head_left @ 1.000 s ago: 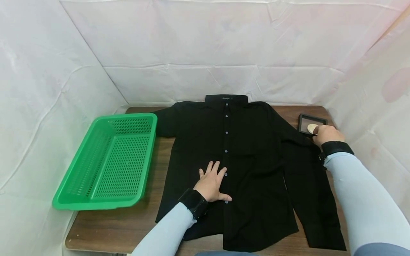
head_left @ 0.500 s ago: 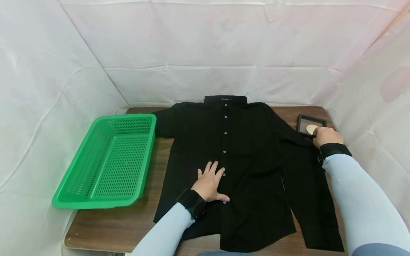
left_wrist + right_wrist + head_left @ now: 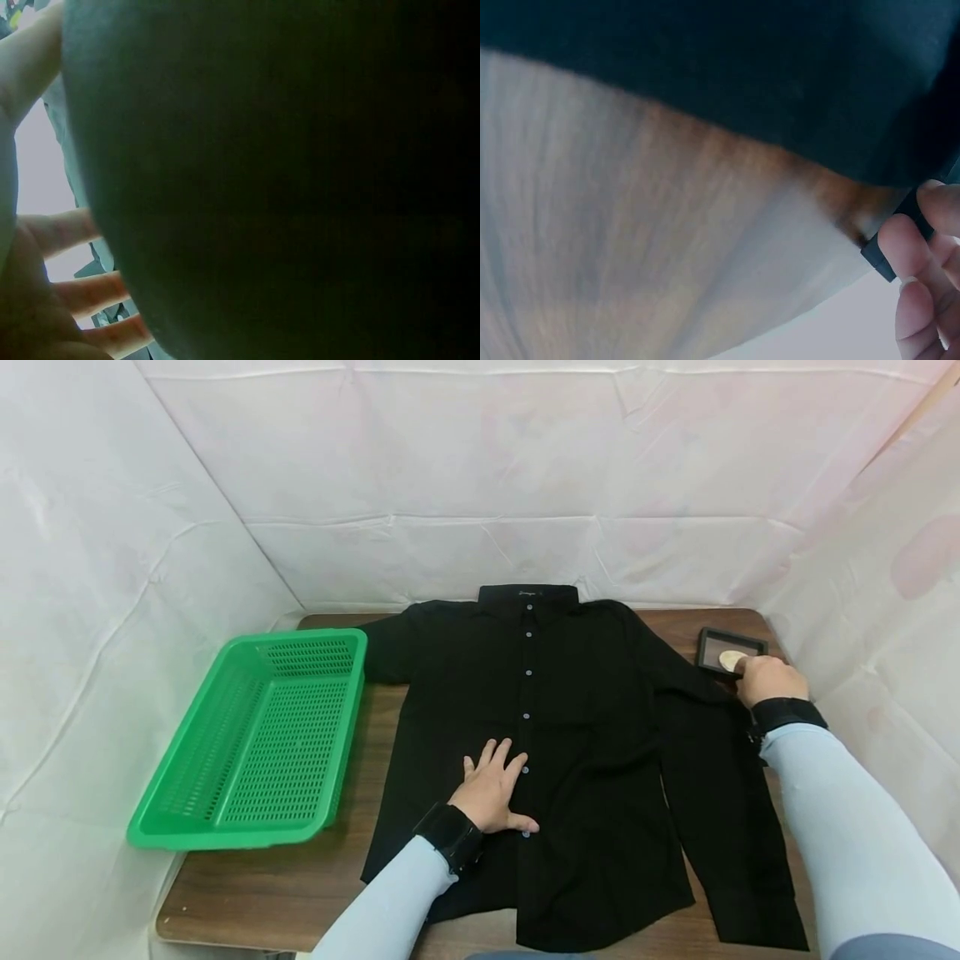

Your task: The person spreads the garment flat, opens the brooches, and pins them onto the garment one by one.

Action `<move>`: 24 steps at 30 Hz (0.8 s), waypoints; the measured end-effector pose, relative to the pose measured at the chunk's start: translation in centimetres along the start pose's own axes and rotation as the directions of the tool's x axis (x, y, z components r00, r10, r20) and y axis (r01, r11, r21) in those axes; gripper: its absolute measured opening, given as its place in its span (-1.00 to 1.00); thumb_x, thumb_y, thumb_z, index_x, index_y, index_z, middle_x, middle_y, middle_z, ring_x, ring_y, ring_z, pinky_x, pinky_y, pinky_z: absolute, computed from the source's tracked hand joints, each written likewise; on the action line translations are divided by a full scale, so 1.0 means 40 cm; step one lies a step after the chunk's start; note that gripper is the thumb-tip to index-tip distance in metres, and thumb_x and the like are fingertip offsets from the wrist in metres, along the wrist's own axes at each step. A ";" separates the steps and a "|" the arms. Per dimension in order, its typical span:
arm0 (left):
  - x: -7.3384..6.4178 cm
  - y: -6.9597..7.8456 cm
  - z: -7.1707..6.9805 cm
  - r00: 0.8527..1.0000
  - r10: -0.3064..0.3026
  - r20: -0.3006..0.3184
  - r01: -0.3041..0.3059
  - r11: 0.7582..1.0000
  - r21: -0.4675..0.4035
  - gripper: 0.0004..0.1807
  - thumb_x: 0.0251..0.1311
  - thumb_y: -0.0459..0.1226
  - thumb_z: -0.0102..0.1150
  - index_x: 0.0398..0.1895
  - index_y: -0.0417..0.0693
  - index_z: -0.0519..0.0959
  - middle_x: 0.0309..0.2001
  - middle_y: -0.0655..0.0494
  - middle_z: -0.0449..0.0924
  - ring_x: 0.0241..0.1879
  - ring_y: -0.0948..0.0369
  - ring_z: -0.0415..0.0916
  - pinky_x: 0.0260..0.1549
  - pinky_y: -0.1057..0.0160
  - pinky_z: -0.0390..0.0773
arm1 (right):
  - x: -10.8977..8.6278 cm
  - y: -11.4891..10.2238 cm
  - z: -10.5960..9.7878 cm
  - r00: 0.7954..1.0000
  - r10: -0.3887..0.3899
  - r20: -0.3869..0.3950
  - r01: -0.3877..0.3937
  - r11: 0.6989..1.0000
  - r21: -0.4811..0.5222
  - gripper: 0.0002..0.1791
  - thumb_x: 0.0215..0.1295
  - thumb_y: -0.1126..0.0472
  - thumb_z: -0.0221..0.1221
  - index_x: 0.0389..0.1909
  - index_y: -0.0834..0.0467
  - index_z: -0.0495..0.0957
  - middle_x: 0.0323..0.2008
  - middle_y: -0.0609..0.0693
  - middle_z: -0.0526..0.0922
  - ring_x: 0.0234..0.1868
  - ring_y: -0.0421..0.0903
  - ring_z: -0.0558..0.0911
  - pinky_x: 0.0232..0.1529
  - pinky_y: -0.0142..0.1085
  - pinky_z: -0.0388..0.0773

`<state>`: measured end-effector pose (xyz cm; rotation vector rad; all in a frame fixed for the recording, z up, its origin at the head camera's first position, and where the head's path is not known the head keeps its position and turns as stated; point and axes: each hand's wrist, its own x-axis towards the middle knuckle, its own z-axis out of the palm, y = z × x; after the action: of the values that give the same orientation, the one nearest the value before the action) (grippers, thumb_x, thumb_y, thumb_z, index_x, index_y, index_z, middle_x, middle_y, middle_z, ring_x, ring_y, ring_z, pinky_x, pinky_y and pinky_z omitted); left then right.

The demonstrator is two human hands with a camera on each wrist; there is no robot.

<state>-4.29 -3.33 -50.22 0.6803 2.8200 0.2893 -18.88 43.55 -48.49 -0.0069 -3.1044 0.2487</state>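
Note:
A black button-up shirt lies spread on the table, collar at the back. On its lower front rests my left hand, palm down with fingers spread. Dark cloth fills most of the left wrist view, beside the left fingers. At the back right, my right hand pinches the near edge of a small black frame-like case. Inside that case shows a round, pale gold coin-like disc, close to the thumb. In the right wrist view, the curled fingers and thumb meet at the case's black corner.
A green perforated plastic basket stands at the left, partly over the table's left edge and by the shirt's left-side sleeve. The brown wooden table is enclosed by white sheeting at the back and sides.

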 end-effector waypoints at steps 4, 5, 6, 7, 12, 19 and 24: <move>0.006 -0.001 0.003 1.000 0.003 -0.002 -0.003 1.000 -0.003 0.18 -0.27 0.38 0.34 0.44 0.05 0.19 0.48 -0.11 -0.05 0.45 -0.12 -0.12 0.17 -0.36 0.15 | -0.007 -0.004 -0.016 0.999 -0.029 -0.017 0.029 1.000 -0.007 -0.75 0.15 0.35 0.24 -0.13 0.31 0.60 -0.26 0.41 0.60 -0.41 0.36 0.55 -0.42 0.25 0.43; 0.007 -0.003 0.004 1.000 0.005 -0.003 -0.005 1.000 -0.005 0.18 -0.27 0.38 0.34 0.44 0.05 0.19 0.48 -0.11 -0.05 0.45 -0.12 -0.12 0.17 -0.36 0.15 | -0.011 -0.011 -0.023 0.999 -0.033 -0.023 0.033 0.999 -0.004 -0.74 0.17 0.34 0.24 -0.10 0.30 0.59 -0.23 0.40 0.59 -0.38 0.36 0.56 -0.40 0.25 0.43; 0.009 -0.005 0.004 1.000 0.007 -0.004 -0.007 1.000 -0.006 0.18 -0.27 0.38 0.35 0.44 0.05 0.19 0.48 -0.11 -0.05 0.45 -0.12 -0.12 0.17 -0.37 0.15 | -0.015 -0.020 -0.032 0.999 -0.038 -0.028 0.038 0.999 0.004 -0.73 0.19 0.33 0.23 -0.08 0.29 0.58 -0.21 0.40 0.59 -0.35 0.36 0.56 -0.38 0.25 0.43; 0.010 -0.007 0.003 1.000 0.008 -0.005 -0.009 1.000 -0.010 0.18 -0.27 0.38 0.35 0.44 0.05 0.20 0.48 -0.11 -0.04 0.45 -0.12 -0.11 0.17 -0.36 0.15 | -0.019 -0.032 -0.039 0.998 -0.043 -0.038 0.044 0.999 0.013 -0.72 0.20 0.33 0.23 -0.06 0.29 0.58 -0.20 0.39 0.59 -0.32 0.35 0.56 -0.36 0.24 0.43; 0.011 -0.018 -0.012 1.000 0.011 -0.019 -0.012 0.999 -0.035 0.10 -0.17 0.34 0.32 0.43 0.03 0.21 0.46 -0.11 0.01 0.43 -0.11 -0.04 0.18 -0.32 0.20 | -0.041 -0.096 -0.075 0.983 -0.122 -0.140 0.128 0.991 0.035 -0.74 0.21 0.34 0.23 -0.07 0.26 0.59 -0.21 0.31 0.60 -0.31 0.30 0.57 -0.35 0.21 0.44; -0.001 -0.033 -0.039 0.992 0.013 -0.127 -0.031 0.989 -0.142 -0.04 0.04 0.24 0.27 0.42 -0.06 0.22 0.41 -0.12 0.13 0.38 -0.02 0.13 0.24 -0.07 0.28 | -0.069 -0.176 -0.104 0.918 -0.286 -0.274 0.301 0.954 0.013 -0.76 0.12 0.35 0.33 -0.16 0.24 0.62 -0.31 0.23 0.61 -0.44 0.24 0.56 -0.48 0.16 0.44; -0.006 -0.047 -0.051 0.968 0.012 -0.250 -0.076 0.965 -0.250 -0.09 0.08 0.19 0.27 0.41 -0.06 0.22 0.38 -0.08 0.22 0.34 0.04 0.21 0.23 0.05 0.32 | -0.083 -0.229 -0.121 0.884 -0.343 -0.317 0.360 0.933 -0.004 -0.75 0.08 0.37 0.35 -0.18 0.22 0.62 -0.28 0.20 0.63 -0.43 0.20 0.60 -0.52 0.12 0.47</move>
<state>-5.42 -5.38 -48.68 0.6908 2.9210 0.7849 -15.44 35.24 -42.36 0.4682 -2.7132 0.2879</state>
